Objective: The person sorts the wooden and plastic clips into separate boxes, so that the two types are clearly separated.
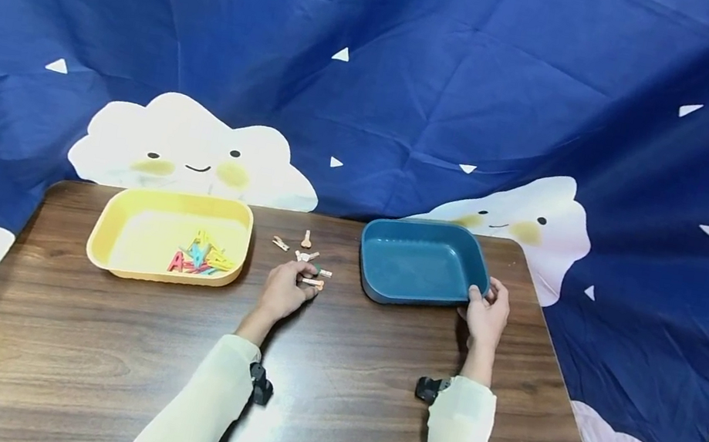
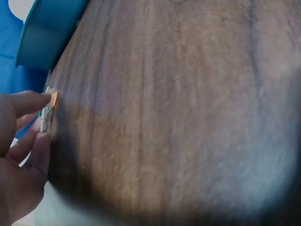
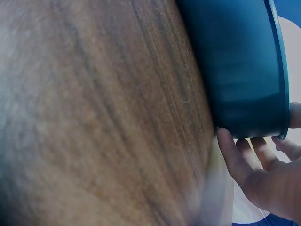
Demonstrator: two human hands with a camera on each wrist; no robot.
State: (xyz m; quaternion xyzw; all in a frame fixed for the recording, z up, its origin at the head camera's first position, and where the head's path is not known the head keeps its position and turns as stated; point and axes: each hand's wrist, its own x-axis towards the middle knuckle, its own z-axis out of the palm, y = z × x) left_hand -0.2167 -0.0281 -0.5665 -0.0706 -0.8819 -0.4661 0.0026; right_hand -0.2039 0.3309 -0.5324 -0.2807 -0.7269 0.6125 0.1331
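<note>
My left hand [image 1: 287, 289] rests on the wooden table among several small clothespins [image 1: 307, 254]; its fingers pinch an orange-tipped pin [image 1: 313, 283], seen close in the left wrist view as the pin [image 2: 49, 110] between the fingertips [image 2: 33, 101]. My right hand [image 1: 486, 315] grips the near right corner of the empty blue tray [image 1: 421, 263], thumb over the rim. In the right wrist view the fingers [image 3: 240, 160] curl under the blue tray's wall [image 3: 240, 70]. A yellow tray [image 1: 134, 235] at the left holds several coloured clothespins [image 1: 200, 258].
The wooden table [image 1: 331, 405] is bare in front of my arms. A blue cloth with clouds [image 1: 377, 84] hangs behind and drapes both sides. The blue tray's corner [image 2: 47, 33] shows at the top left of the left wrist view.
</note>
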